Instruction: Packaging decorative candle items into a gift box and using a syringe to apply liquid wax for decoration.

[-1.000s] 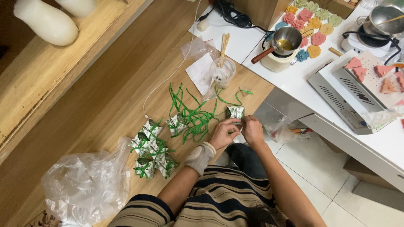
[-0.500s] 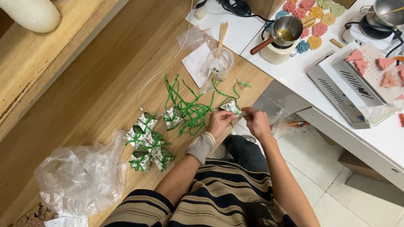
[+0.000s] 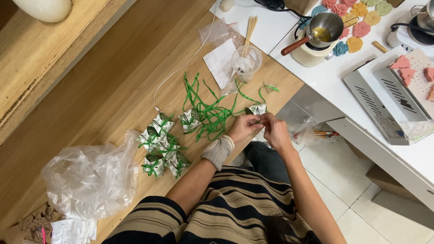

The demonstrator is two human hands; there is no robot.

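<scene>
Crumpled clear plastic bag [image 3: 88,178] at left, partly cut off below; heap of wrapped packets [image 3: 162,144] tied in green, loose green ribbons [image 3: 209,113] beside. Left hand [image 3: 243,129], wrist wrapped, and right hand [image 3: 275,131] meet at wooden table [image 3: 104,90] edge, fingers pinched on small wrapped packet [image 3: 258,109]; fingertips hidden

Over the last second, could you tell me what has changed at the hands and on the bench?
Little changed. Both hands, left hand and right hand, stay together at the bench edge, working a green ribbon around the small wrapped packet; the packet sits slightly farther from the fingers. The pile of tied packets, plastic cup and clear bag lie as before.
</scene>
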